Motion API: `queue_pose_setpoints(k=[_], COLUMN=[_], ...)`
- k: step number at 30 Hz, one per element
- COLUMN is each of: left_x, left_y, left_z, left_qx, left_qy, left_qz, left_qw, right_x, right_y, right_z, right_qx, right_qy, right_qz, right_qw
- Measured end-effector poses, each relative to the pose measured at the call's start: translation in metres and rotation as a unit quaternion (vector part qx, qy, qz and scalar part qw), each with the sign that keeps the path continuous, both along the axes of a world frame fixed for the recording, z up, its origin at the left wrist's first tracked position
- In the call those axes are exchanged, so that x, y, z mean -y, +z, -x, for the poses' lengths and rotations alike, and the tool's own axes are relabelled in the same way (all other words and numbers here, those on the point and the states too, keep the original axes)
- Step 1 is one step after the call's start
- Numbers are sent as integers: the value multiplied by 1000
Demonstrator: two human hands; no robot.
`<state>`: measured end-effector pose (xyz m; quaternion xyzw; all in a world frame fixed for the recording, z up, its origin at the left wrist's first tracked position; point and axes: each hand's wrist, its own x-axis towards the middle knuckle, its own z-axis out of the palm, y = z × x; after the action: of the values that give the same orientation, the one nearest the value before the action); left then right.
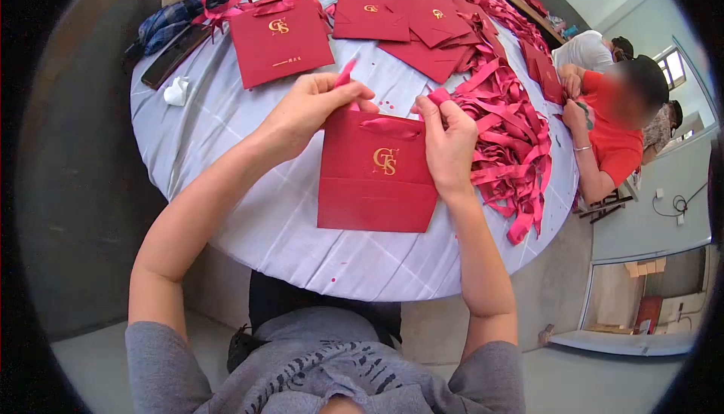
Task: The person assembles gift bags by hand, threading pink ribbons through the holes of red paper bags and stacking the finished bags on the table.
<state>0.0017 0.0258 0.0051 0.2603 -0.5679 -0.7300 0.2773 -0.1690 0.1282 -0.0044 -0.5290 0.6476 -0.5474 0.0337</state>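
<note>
Head view. Shows 1 red paper bag (375, 180) lying flat on the cloth-covered round desk (317, 259), near its front edge, gold logo up. Left hand (309, 106) at the bag's top left corner, grip closed in a pinch on 1 end of a red ribbon (389, 128). Right hand (450, 142) at the top right corner, grip closed on the other end. Ribbon draped slack across the bag's upper rim between the 2 pinches, possibly threaded through holes in that rim; too small to tell.

Hazards, as judged from this layout:
1. Slipping of a ribbon end out of either pinch, given so little length above the fingertips.
2. Tearing or creasing of the paper rim under an uneven pull by the 2 hands.
3. Twisting of the flat ribbon, leaving it kinked across the bag's front.
4. Snagging of the right-hand end in the loose ribbon pile (507, 139) just beside the right wrist, dragging extra strips along.
5. Sliding of the bag over the smooth cloth toward the front edge, with neither hand pressing it down.

Farther back: other red bags (280, 41), a dark flat device (172, 56), a crumpled white tissue (177, 91). At the right, a co-worker (615, 139) in a red shirt, hands busy at the desk's far edge.
</note>
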Motion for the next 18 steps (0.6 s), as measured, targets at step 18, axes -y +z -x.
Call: queue_pose_setpoints(k=[18], left_x=[14], left_y=[-37], left_z=[26], left_qx=[122], left_qy=[85], left_qz=[281], left_qw=[948], right_x=[8], right_y=[-8], right_z=[16], right_qx=[69], right_qy=[-5], right_qz=[-2], right_qw=[998])
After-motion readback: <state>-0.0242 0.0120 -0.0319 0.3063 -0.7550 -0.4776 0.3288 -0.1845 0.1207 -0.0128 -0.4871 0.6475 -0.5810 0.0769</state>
